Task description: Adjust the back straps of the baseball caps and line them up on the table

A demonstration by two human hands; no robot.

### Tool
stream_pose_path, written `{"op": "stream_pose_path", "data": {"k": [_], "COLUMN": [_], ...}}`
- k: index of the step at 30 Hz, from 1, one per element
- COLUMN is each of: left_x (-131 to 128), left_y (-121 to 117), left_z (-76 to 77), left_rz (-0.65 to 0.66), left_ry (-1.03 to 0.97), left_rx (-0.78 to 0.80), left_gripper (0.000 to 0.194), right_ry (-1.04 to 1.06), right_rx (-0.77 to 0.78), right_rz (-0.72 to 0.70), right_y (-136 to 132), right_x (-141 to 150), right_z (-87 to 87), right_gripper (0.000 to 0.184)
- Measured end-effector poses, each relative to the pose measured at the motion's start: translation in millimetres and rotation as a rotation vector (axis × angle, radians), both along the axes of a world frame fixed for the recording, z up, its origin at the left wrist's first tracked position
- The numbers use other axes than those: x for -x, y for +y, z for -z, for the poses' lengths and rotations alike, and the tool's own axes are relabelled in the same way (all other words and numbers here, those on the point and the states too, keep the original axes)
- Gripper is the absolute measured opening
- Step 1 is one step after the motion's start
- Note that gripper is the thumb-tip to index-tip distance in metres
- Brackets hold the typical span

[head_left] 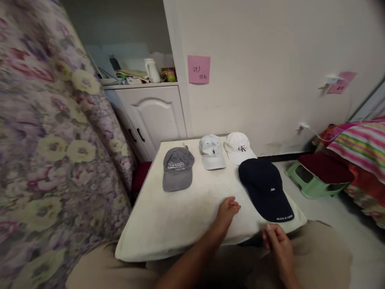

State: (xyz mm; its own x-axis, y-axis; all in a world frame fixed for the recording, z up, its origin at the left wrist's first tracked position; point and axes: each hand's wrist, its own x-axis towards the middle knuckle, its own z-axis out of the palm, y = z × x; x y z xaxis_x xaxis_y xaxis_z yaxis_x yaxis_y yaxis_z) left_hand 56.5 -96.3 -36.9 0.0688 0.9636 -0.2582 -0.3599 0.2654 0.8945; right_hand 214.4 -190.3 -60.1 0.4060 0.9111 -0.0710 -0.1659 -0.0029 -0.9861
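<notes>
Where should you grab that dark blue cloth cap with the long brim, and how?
Probably by the front edge of the brim of the dark blue cloth cap, from the near side with the right hand, thumb on top. The brim points toward the person, close to that hand. The rounded crown lies farther away, right up by a white cloth cap with black letters.

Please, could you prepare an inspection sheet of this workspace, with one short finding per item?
Surface: table with cream cover, faintly stained.
Things: grey cap at left, pale cap and white cap at the far side, navy cap at right.
Clutter: white jug among small items in the cabinet niche.
Hands: left hand over the table, right hand near its front edge; no held object seen.
Cables: white cable at the wall plug, right.
Surroundings: floral curtain left, green stool right.
</notes>
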Motion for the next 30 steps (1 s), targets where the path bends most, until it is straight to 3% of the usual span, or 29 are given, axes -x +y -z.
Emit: {"op": "stream_pose_path", "data": {"k": [6, 9, 12, 15, 24, 30], "left_x": [89.8, 141.8, 177.0, 189.2, 191.1, 194.5], "left_y": [-11.6, -7.5, 1.4, 11.4, 25.5, 48.2], "left_z": [-14.3, -22.1, -25.9, -26.6, -33.2, -42.4], "left_rz": [-0.243, -0.443, -0.595, -0.63, -0.63, -0.593], "left_ry": [-0.126, -0.184, -0.232, -0.287, -0.451, -0.587], "left_rx": [-0.001, -0.021, -0.012, 0.012, -0.043, -0.049], "left_gripper": [0.034, 0.024, 0.022, 0.021, 0.015, 0.02], "right_ry": [-0.084, -0.061, -0.081, -0.101, -0.144, -0.125], "right_rx": [-0.015, -0.037, -0.043, -0.042, -0.039, -0.038], "right_rz": [-0.283, -0.393, -0.426, -0.451, -0.449, -0.442], "right_y": [28.0, 40.3, 45.1, 45.4, 45.7, 46.0], "right_x": [56.1, 78.1, 87.5, 86.6, 84.6, 85.1], "right_z": [-21.1, -18.2, -8.8, -2.4, -3.0, -2.4], "right_gripper": [0.041, 0.039, 0.037, 0.035, 0.035, 0.035]}}
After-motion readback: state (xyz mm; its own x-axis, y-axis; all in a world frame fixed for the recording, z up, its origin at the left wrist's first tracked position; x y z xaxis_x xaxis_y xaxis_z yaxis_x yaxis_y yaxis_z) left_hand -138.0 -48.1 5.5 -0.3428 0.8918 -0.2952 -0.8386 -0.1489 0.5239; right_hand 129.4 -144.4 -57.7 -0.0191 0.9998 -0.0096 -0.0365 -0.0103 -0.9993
